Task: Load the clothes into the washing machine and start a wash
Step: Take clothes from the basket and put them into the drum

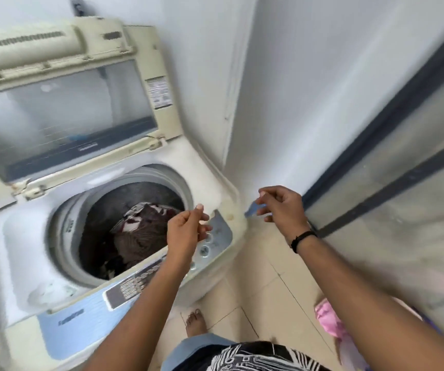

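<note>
A white and blue top-load washing machine [22, 250] stands at the left with its lid [62, 116] raised against the wall. Dark brown and patterned clothes [137, 231] lie in the drum. My left hand [186, 231] hovers over the drum's right edge and the round buttons [204, 249]. Its thumb and fingers are pinched together, and I see nothing in them. My right hand [282, 207] is to the right of the machine, off its corner, pinching a small blue packet [254, 208]. The control panel [132, 285] runs along the machine's front.
A white wall corner rises behind the machine. A dark-framed glass door [376, 145] runs along the right. Pink cloth [328, 319] lies low on the right by my arm. My bare foot [195, 322] stands on the pale tiled floor [263, 277].
</note>
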A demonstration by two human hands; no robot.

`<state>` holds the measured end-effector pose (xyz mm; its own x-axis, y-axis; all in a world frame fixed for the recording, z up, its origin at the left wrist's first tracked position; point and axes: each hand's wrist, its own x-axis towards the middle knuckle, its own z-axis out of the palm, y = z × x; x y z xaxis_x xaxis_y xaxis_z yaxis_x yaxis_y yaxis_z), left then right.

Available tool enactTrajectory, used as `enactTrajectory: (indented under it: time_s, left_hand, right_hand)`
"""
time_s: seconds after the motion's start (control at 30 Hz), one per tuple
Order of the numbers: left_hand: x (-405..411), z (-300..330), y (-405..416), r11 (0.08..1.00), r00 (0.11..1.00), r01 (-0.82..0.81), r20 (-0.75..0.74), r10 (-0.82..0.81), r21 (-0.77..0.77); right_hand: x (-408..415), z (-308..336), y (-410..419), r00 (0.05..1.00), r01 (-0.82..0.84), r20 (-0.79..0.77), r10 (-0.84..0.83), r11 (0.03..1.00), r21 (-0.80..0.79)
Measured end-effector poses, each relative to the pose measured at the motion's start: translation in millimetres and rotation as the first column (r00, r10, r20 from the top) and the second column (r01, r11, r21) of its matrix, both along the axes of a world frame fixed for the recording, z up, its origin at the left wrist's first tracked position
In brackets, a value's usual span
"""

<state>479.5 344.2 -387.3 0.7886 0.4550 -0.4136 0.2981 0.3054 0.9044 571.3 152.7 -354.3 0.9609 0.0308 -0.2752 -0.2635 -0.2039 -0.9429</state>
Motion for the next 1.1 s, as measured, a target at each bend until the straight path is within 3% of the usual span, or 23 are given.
enactTrajectory:
  time_s: [0.13, 0.23, 0.4, 0.63, 0.83, 0.93, 1.1]
  left_hand:
    - [13.3, 0.7, -75.4, 0.955, 0.956, 0.294, -0.026, -0.293, 0.03]
    - [8.1, -2.2, -151.3, 0.827, 0.834, 0.551, -0.081, -0.545, 0.109]
    - [-22.1, -0.8, -278.9, 0.629, 0.636, 0.772, -0.131, -0.761, 0.09]
    - [-70.2, -11.2, -408.8, 0.416, 0.416, 0.908, -0.204, -0.886, 0.043]
    - [-92.2, -35.0, -472.4, 0.171, 0.19, 0.981, -0.315, -0.93, 0.089]
    - [-89.4, -47.4, -499.5, 0.097, 0.134, 0.988, -0.358, -0.924, 0.121]
    - [-73.5, -71.6, -554.2, -0.014, 0.057, 0.985, -0.407, -0.912, 0.17]
  right_hand:
    - [-30.1, -5.8, -80.9, 0.985, 0.174, 0.006, -0.174, 0.985, 0.012]
    - [-67.1, -18.4, -151.7, 0.948, 0.319, -0.025, -0.318, 0.948, 0.01]
    - [-140.1, -47.4, -261.6, 0.839, 0.54, -0.113, -0.532, 0.84, 0.052]
    - [-246.6, -98.5, -381.5, 0.697, 0.692, -0.21, -0.685, 0.72, -0.054]
    - [-317.0, -124.6, -446.4, 0.495, 0.84, -0.32, -0.808, 0.539, -0.062]
    - [-337.1, -134.7, -469.7, 0.413, 0.876, -0.363, -0.835, 0.474, -0.095]
    - [-349.7, -139.0, -514.8, 0.361, 0.873, -0.381, -0.851, 0.452, -0.182]
